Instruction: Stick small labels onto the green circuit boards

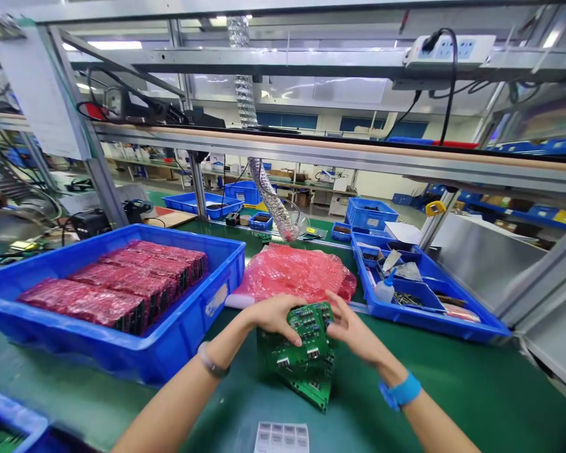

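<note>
From the head camera, your left hand (274, 316) and right hand (353, 330) are both gripping the top green circuit board (309, 324) of a stack of boards (306, 371) lying on the green mat (453, 390). Just beyond your grip, red bubble wrap (297, 272) is lying; left of it, a blue bin (179, 340) is holding wrapped boards (117, 283).

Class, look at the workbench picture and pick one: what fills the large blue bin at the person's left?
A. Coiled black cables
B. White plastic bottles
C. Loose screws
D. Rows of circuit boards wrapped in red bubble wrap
D: the large blue bin holds rows of red-wrapped boards standing on edge, while both hands, left hand and right hand, hold a bare green circuit board.
</note>
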{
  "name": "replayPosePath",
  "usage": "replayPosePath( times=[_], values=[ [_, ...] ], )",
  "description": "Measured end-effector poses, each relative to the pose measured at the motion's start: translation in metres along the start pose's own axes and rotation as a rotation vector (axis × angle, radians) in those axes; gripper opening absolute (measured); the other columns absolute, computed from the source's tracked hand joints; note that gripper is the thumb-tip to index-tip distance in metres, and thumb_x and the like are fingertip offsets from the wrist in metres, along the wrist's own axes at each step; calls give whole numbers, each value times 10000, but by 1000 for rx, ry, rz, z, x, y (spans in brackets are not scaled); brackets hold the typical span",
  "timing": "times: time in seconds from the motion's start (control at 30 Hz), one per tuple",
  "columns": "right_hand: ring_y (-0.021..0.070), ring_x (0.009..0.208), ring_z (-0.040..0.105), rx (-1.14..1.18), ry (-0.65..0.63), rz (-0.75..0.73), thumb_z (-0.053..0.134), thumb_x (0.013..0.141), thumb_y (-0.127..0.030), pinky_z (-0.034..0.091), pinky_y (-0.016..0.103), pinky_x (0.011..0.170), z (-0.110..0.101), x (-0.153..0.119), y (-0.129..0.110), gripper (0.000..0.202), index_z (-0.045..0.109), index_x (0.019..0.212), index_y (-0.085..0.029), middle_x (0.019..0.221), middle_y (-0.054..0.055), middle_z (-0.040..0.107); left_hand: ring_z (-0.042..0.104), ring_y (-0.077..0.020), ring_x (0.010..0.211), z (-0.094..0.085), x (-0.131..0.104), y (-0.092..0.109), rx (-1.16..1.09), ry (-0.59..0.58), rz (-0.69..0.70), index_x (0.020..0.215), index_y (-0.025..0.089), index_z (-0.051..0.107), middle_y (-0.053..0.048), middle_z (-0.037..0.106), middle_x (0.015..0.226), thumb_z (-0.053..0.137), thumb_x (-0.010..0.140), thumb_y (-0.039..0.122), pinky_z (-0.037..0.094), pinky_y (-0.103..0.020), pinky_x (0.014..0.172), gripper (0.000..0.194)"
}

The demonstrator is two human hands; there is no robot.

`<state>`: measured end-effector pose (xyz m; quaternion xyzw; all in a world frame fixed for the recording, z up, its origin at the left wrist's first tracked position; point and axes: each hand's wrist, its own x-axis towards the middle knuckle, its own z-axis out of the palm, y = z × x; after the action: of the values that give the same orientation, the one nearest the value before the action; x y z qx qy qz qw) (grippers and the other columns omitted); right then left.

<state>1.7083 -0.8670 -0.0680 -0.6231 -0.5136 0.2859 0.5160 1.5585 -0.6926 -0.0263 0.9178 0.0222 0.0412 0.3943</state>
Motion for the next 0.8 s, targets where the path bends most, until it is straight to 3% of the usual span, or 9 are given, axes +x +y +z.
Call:
replayPosePath(
  times=[0.07,0.17,0.3,0.43,0.6,0.67,0.73,0.8],
  values=[
    [225,1074,622,254,116,58,728,733,-431,464,397,957,21,-29,7,855,223,1396,-240,1221,101,625,647,-320,922,-1,29,3,69,-198,-28,1002,204,699,-47,730,995,898,364,350,494,-381,820,684],
    [229,1053,635,479,331,195,759,716,-402,451,407,975,43,-57,17,818,272,1353,-238,1133,76,677,665,-300,755,2,61,7,132,-438,-100,839,206,714,-25,733,843,901,271,371,521,-369,676,621],
    [261,1009,654,611,495,292,788,666,-415,446,442,979,55,-68,22,772,364,1278,-210,1025,65,721,614,-253,598,13,75,7,171,-505,-160,658,218,671,17,664,635,907,254,360,503,-370,613,489],
    [274,1040,641,590,519,342,817,595,-462,449,430,986,64,-69,27,855,352,1262,-199,1083,89,705,565,-207,543,26,69,-8,112,-388,-157,633,253,666,59,614,569,910,202,342,485,-340,614,504],
    [284,1131,600,468,463,340,712,682,-564,452,422,993,59,-66,51,831,346,1311,-164,1175,119,663,601,-219,610,35,51,-28,-91,-104,-150,651,265,698,52,644,589,925,157,283,493,-336,712,544],
    [308,1196,550,292,491,397,704,650,-612,421,430,1025,49,-66,63,878,393,1334,-159,1262,134,610,643,-249,789,40,37,-34,-222,78,-153,732,252,715,4,713,763,929,254,329,477,-345,836,530],
    [334,1228,517,140,508,501,691,610,-669,411,429,1034,40,-69,70,966,408,1374,-149,1344,160,540,620,-265,1010,49,19,-39,-380,281,-181,887,235,712,-52,722,996,875,462,448,428,-358,956,502],
    [330,1288,460,136,485,576,648,630,-709,401,413,1048,38,-76,70,1007,376,1420,-147,1427,164,458,584,-262,1130,61,0,-43,-563,439,-241,1012,225,687,-85,695,1137,723,670,563,411,-368,1000,482]
  ],
)
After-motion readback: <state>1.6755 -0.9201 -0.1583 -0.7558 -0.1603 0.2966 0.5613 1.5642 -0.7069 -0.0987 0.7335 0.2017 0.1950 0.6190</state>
